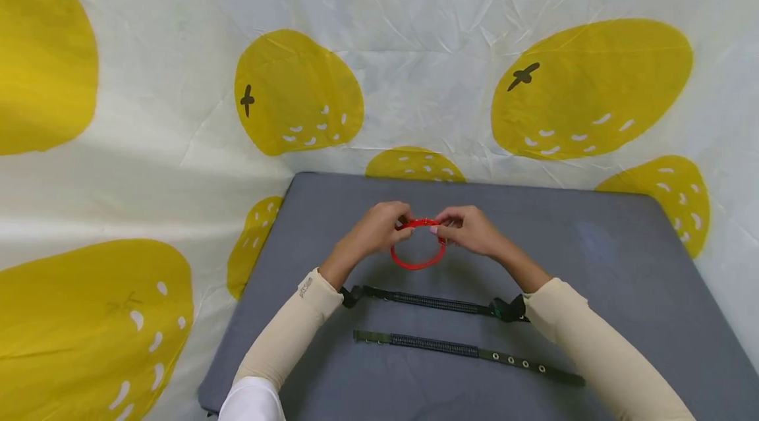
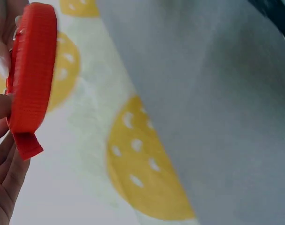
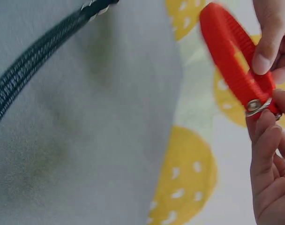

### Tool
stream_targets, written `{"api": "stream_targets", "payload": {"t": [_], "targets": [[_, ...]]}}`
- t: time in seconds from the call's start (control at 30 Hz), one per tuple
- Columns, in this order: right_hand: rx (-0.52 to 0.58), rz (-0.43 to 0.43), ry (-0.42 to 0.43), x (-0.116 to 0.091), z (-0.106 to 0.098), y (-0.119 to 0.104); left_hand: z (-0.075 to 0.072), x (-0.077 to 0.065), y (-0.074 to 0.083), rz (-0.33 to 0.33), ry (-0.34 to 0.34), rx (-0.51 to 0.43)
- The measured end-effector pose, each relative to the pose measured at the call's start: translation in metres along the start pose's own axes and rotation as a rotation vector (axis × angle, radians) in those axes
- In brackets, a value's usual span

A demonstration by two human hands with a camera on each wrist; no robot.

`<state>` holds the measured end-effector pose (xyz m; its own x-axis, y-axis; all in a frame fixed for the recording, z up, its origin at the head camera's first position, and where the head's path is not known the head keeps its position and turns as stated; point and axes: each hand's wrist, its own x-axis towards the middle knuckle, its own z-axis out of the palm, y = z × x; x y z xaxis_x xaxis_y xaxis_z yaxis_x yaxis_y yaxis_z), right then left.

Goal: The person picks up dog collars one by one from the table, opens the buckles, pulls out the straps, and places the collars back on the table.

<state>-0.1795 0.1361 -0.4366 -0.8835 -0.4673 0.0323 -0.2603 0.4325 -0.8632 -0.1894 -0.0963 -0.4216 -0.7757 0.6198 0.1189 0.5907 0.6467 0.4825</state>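
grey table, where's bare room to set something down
Bare: right side, from right sleeve to patterned cloth, and far left corner beside it. Crowded: near middle, two dark straps between the sleeves; red band held above the table.

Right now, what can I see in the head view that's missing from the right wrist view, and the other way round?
Only the head view shows the beige sleeves and the row of metal eyelets on the nearer strap. It also takes in a farther strap, while the right wrist view catches part of just one.

Only the right wrist view clearly shows a round metal stud on the red band; from the head it is too small to make out.

Both show the left hand and right hand holding the band, the grey table and the yellow-patterned backdrop.
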Motion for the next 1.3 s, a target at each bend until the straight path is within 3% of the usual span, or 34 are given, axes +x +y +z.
{"api": "stream_targets", "payload": {"t": [0.17,0.3,0.57,0.8,1.0,1.3], "targets": [[-0.01,0.003,0.021,-0.036,-0.011,-0.026,-0.008,-0.014,0.029,0.111,0.015,-0.064],[-0.061,-0.052,0.072,-0.06,-0.011,-0.04,-0.01,-0.024,0.044,0.191,0.047,-0.09],[-0.153,-0.203,0.161,-0.089,-0.003,-0.053,-0.009,-0.036,0.063,0.324,0.107,-0.151],[-0.168,-0.225,0.172,-0.103,0.004,-0.062,-0.007,-0.042,0.071,0.411,0.137,-0.102],[-0.177,-0.214,0.185,-0.109,0.008,-0.065,-0.004,-0.047,0.074,0.437,0.146,-0.095],[-0.167,-0.22,0.2,-0.117,0.01,-0.059,0.004,-0.049,0.075,0.434,0.098,-0.111]]}}
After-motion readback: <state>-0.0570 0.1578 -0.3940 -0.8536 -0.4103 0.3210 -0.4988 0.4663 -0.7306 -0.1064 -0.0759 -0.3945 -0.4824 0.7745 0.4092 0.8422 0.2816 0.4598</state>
